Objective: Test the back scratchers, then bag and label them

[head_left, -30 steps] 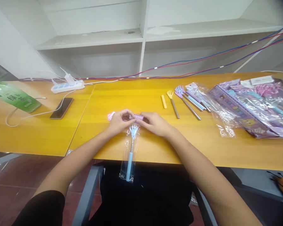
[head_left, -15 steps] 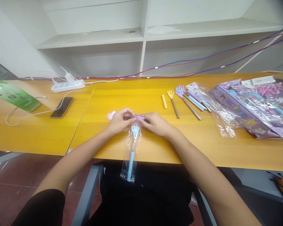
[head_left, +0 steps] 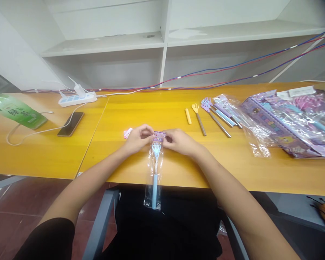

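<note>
Between my hands is a purple header card [head_left: 159, 136] at the top of a clear plastic bag. Inside the bag lies a blue back scratcher [head_left: 154, 187], its hand-shaped head up near the card and its handle hanging past the table edge over my lap. My left hand [head_left: 139, 139] pinches the card's left end. The right end is pinched by my right hand [head_left: 180, 142]. Partly behind my left hand, a small pile of pink cards [head_left: 128, 133] rests on the table.
Right of centre lie a yellow back scratcher [head_left: 199, 120], a loose yellow handle [head_left: 188, 116], several purple and blue scratchers [head_left: 218, 121] and empty plastic bags [head_left: 260, 141]. A purple display box [head_left: 276, 130] holds bagged scratchers. At left are a phone [head_left: 70, 124], a power strip [head_left: 78, 99] and a green pack [head_left: 18, 110].
The bagged back scratcher has swung slightly right and now hangs straighter. More of the header card's face shows between my fingers, and my right thumb has drawn back a little.
</note>
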Demonstrator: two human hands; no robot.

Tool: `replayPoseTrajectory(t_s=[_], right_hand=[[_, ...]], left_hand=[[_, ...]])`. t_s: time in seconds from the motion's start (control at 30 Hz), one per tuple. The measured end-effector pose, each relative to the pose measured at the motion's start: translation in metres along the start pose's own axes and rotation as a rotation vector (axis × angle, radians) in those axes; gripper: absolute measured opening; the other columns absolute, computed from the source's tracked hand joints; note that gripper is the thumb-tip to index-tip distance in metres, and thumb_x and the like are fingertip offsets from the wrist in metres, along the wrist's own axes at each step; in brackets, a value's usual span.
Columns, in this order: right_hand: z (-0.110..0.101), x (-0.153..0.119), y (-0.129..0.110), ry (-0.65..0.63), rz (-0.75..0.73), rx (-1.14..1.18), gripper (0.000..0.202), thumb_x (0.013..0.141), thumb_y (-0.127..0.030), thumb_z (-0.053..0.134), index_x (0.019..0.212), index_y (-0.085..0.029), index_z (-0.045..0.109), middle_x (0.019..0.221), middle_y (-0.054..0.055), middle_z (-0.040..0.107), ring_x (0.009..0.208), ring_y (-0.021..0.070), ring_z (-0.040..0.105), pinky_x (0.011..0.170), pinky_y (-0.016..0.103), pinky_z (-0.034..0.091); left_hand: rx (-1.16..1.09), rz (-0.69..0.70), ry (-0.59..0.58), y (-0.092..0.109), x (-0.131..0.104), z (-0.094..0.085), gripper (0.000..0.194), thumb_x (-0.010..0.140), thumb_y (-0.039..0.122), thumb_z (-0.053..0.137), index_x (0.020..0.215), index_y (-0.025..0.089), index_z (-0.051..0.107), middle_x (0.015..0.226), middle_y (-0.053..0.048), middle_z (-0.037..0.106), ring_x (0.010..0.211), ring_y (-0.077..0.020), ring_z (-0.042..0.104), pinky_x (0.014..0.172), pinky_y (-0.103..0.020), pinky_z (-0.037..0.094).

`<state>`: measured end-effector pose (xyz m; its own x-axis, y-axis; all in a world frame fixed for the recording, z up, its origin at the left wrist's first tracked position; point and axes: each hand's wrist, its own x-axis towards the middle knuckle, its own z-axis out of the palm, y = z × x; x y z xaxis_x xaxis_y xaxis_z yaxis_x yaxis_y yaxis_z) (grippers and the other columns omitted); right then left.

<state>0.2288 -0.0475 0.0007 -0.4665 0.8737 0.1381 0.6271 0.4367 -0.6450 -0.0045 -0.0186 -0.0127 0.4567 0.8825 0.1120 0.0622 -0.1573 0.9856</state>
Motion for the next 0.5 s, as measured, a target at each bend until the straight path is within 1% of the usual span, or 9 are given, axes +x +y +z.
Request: replayPoseTrajectory(t_s=[0.1,0.27,0.4,0.5], right_hand=[[-0.0009,0.0001,-0.0002,-0.009,0.002,-0.01,0.029,0.095,-0.033,0.063,0.072,-0.022,0.048,0.063,-0.004,0.05,0.058,0.0108,0.041,0.061,0.03,0.026],[-0.001,0.0002,0.0002,-0.013,0.0,-0.028,0.031,0.095,-0.038,0.063,0.074,-0.021,0.049,0.064,-0.003,0.052,0.059,0.011,0.041,0.062,0.03,0.026],[-0.0018,-0.0002,-0.0014,-0.011,0.012,-0.041,0.034,0.095,-0.042,0.063,0.073,-0.022,0.048,0.064,-0.002,0.053,0.058,0.0116,0.042,0.061,0.03,0.025],[-0.0021,-0.0005,-0.0019,-0.015,0.022,-0.044,0.032,0.094,-0.04,0.064,0.072,-0.021,0.049,0.064,-0.002,0.053,0.059,0.0118,0.043,0.061,0.03,0.025]], left_hand=[[-0.008,0.0,-0.006,-0.0019,0.0005,-0.001,0.026,0.08,0.03,0.084,0.092,0.018,0.064,0.091,-0.005,0.078,0.086,-0.0165,0.075,0.083,-0.03,0.056],[0.0,-0.003,-0.017,-0.0053,0.0014,-0.0026,0.024,0.079,0.025,0.081,0.095,0.018,0.065,0.099,-0.007,0.08,0.09,-0.0172,0.075,0.081,-0.029,0.056],[0.014,-0.01,-0.027,-0.0039,0.0023,-0.0032,0.019,0.079,0.019,0.075,0.095,0.017,0.065,0.095,-0.006,0.08,0.087,-0.0157,0.074,0.081,-0.028,0.055],[0.039,-0.015,-0.041,-0.0003,0.0026,-0.0035,0.017,0.078,0.014,0.069,0.095,0.017,0.064,0.093,-0.005,0.079,0.083,-0.0139,0.072,0.078,-0.026,0.054]])
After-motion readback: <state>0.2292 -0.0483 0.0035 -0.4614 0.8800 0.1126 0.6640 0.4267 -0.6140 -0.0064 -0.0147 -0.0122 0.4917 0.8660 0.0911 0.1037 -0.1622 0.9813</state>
